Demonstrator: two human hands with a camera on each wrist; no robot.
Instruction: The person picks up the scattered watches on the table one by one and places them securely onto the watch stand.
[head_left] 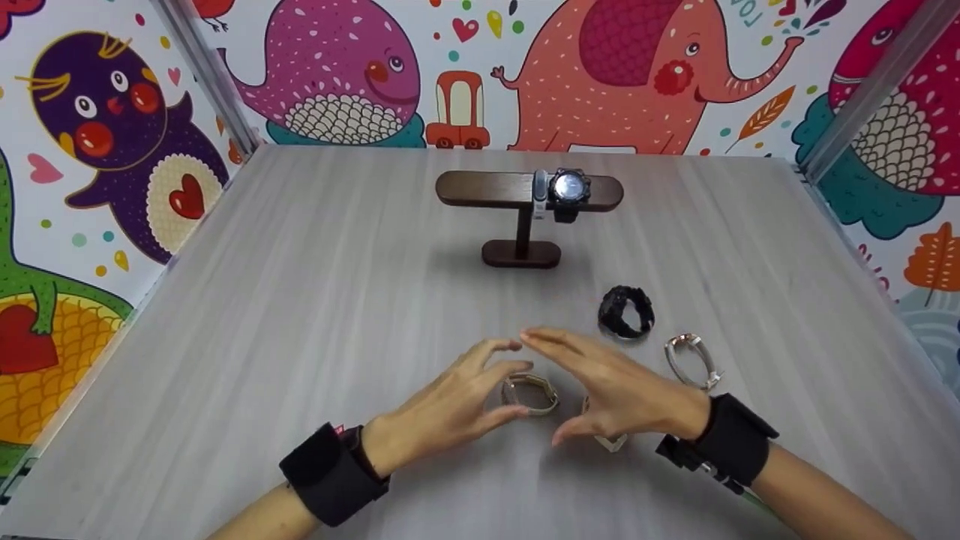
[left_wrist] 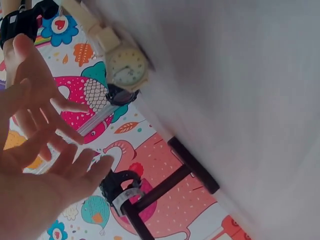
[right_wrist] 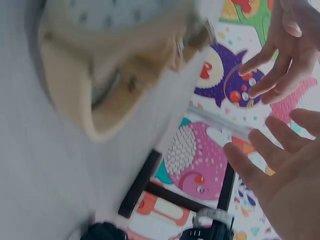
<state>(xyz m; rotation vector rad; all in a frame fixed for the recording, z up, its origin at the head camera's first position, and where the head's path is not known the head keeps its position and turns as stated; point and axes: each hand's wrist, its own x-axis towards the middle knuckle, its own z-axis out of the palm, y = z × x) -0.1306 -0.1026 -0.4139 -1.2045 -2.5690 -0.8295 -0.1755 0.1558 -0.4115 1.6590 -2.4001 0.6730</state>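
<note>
Both bare hands hover over the front of the table, palms facing, fingertips close together and holding nothing. My left hand (head_left: 465,394) has loosely bent fingers; beside its fingertips lies a light-metal band watch (head_left: 534,410), partly covered by them. My right hand (head_left: 630,394) reaches in from the right with fairly straight fingers and thumb spread apart. Beneath it a cream watch (head_left: 612,442) is mostly hidden in the head view. The left wrist view shows this cream watch (left_wrist: 127,67) with a round dial, and its strap (right_wrist: 67,75) looms close in the right wrist view.
A dark brown T-shaped watch stand (head_left: 480,187) stands farther back, bearing a slim grey band (head_left: 540,193) and a round black watch (head_left: 569,187). Beyond the right hand lie a black watch (head_left: 615,311) and a silvery watch (head_left: 679,367). Cartoon-printed panels border the table.
</note>
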